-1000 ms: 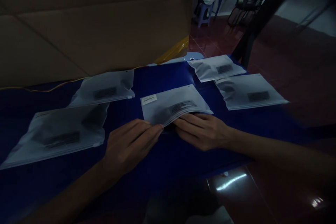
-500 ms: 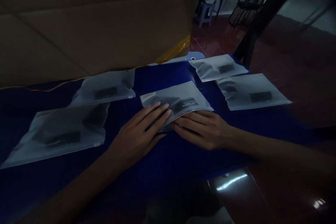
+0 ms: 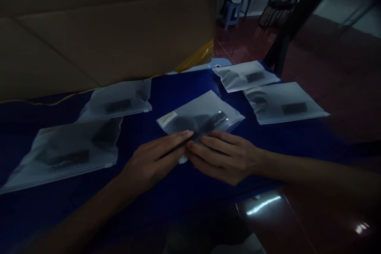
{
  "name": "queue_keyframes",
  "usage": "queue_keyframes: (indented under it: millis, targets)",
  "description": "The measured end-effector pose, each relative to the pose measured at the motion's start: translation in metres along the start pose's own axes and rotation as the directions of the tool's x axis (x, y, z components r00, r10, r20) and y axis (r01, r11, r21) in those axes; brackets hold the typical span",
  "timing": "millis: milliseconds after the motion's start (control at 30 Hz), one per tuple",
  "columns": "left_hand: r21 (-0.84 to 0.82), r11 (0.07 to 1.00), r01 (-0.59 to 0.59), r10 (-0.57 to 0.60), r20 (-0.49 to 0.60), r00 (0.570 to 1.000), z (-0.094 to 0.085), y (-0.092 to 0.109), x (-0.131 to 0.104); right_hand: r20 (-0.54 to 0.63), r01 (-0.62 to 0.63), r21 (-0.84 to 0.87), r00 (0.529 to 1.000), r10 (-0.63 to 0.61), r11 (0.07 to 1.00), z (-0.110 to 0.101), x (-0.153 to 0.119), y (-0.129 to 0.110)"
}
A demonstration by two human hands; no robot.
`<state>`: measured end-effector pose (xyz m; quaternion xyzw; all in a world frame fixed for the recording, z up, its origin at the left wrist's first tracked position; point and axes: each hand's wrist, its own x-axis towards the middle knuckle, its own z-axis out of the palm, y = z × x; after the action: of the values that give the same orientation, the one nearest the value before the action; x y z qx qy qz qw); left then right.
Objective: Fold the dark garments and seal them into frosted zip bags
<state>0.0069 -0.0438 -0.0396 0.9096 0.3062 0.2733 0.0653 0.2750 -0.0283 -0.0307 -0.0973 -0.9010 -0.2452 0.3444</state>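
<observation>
Middle pouch (image 3: 198,111) lies on the desk (image 3: 175,91), its near edge under both hands; carton (image 3: 113,35) stands behind it. Left hand (image 3: 156,154): fingers drawn together, nearly closed, seeming to pinch that edge. Right hand (image 3: 224,155): fingers curled, nearly closed, apparently gripping the same edge just beside the left fingertips. Thumbs unclear.

Progress: left pair (image 3: 70,143), left of middle pouch, and right pair (image 3: 276,99), right of it, lie flat, unhandled; I judge the left pair shut, a white tab (image 3: 110,164) at the nearer one's edge. Work in hand is middle pouch's near edge. Partly covered; cannot tell whether it is closed, so that much may be left.

Against half a second ago: left fingers were spread over middle pouch's top, now gathered at its edge. Middle pouch is turned slightly; both pairs unmoved.
</observation>
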Motion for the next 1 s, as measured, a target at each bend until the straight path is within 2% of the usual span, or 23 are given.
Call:
queue_keyframes:
  millis: [100, 267, 367, 567, 733, 867, 1000]
  targets:
    - [-0.049, 0.998, -0.041, 0.043, 0.04, 0.998, 0.0, 0.008, 0.001, -0.047, 0.021, -0.006, 0.999, -0.021, 1.0, 0.0, 0.0, -0.007]
    - [-0.052, 0.998, -0.016, 0.021, 0.092, 0.996, 0.003, 0.014, 0.0, -0.109, 0.089, 0.045, 0.991, -0.083, 0.995, 0.0, 0.001, -0.014]
    - [-0.047, 0.998, -0.032, 0.036, 0.101, 0.994, 0.002, 0.015, 0.003, -0.12, 0.12, 0.05, 0.986, -0.113, 0.992, 0.0, 0.002, -0.014]
    - [-0.059, 0.997, 0.04, -0.03, 0.151, 0.988, -0.005, 0.019, 0.013, -0.094, 0.084, 0.039, 0.992, -0.08, 0.996, 0.002, 0.004, -0.013]
    - [-0.01, 0.998, -0.058, 0.059, 0.124, 0.99, -0.002, 0.016, 0.008, -0.134, 0.107, 0.013, 0.985, -0.105, 0.994, 0.004, 0.005, -0.013]
    - [0.067, 0.987, -0.146, 0.143, 0.047, 0.989, 0.002, 0.008, 0.002, -0.074, 0.067, 0.015, 0.995, -0.066, 0.998, 0.002, 0.003, -0.009]
    - [0.155, 0.979, -0.131, 0.131, 0.012, 0.991, -0.005, -0.005, 0.0, 0.048, -0.038, -0.058, 0.998, 0.041, 0.998, 0.0, -0.002, 0.0]
